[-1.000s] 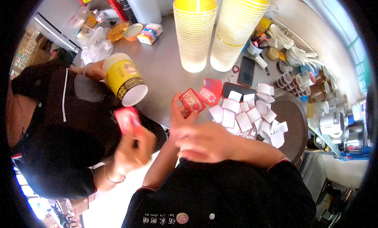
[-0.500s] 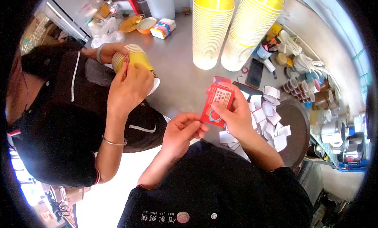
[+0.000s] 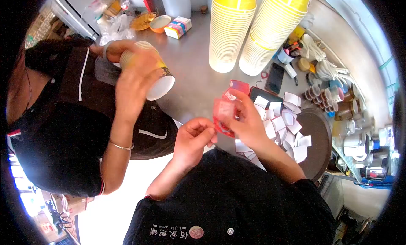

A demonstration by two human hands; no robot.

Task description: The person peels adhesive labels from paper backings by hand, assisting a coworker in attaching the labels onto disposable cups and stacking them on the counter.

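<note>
Nearest you, above your black shirt (image 3: 237,194), your left hand (image 3: 191,139) is half curled, thumb and forefinger drawn together at the lower edge of the red card (image 3: 222,109); you can't tell from here whether they are clamped on that edge or only beside it. Your right hand (image 3: 249,126) has its fingers clamped on the card, thumb across its face, and the card stands out in front of you over the worktop (image 3: 190,75). Half a second ago its printed face lay sharp toward you; now it has tilted and smeared with motion, so the right hand is probably turning or shifting it while the left waits close by. Just beyond, more red cards (image 3: 240,86) lie flat, and to the right of your right hand sit curled white pieces (image 3: 277,122), heaped against the dark round surface (image 3: 315,135). To your left, a co-worker's hand (image 3: 135,78) has also blurred over a yellow tub, whose white base (image 3: 160,88) shows more fully than it did. Farther off, a dark phone (image 3: 275,78) lies near two tall tub stacks (image 3: 230,37), with a small box (image 3: 178,27) and a bowl (image 3: 160,23) beyond.
</note>
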